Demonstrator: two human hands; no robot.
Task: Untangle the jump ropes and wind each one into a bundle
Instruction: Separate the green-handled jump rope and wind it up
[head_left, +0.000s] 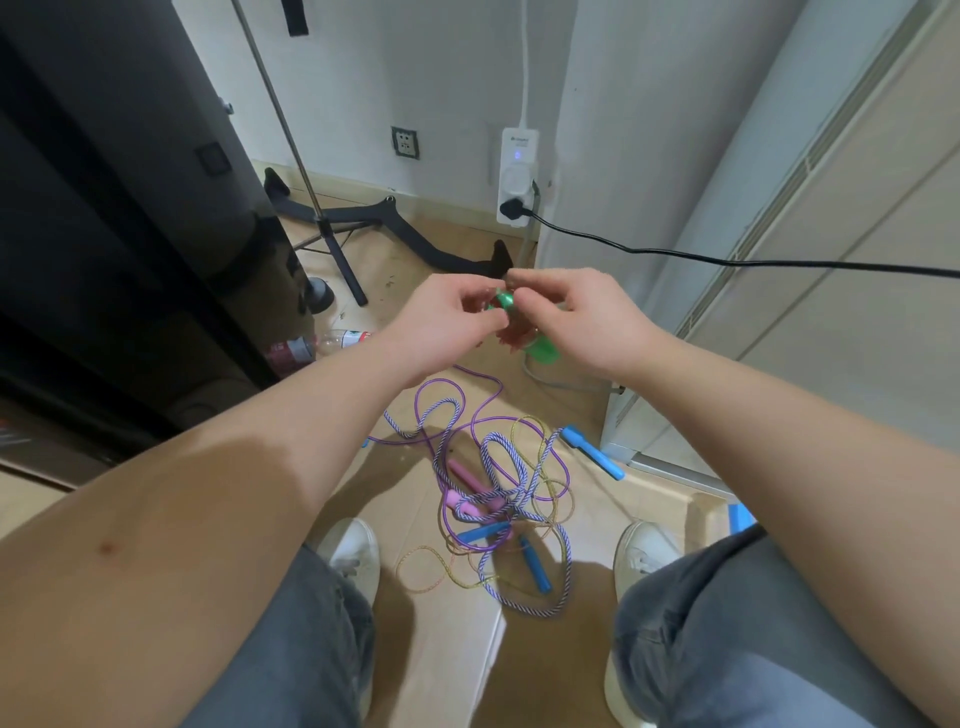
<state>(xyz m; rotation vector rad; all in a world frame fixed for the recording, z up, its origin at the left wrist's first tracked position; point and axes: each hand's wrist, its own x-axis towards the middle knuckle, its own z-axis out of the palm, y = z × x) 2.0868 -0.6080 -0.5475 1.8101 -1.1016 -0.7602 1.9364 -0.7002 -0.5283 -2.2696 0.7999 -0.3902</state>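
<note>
The green-handled rope (543, 349) is up in the air, pinched between the left hand (447, 317) and the right hand (582, 322). Its 2 glossy green handles sit close together, with reddish cord bunched between them and mostly hidden by fingers. Down on the floor (415, 649) the other ropes lie knotted in 1 heap: a shiny purple rope (485, 387) loops widest, a blue-and-white striped rope (498, 457) coils through it, and a thin yellow rope (431, 566) trails to the near left. 2 pink handles (467, 475) lie in the middle, 2 blue handles (535, 566) lie just beside them, and another blue handle (592, 451) lies at the right edge.
</note>
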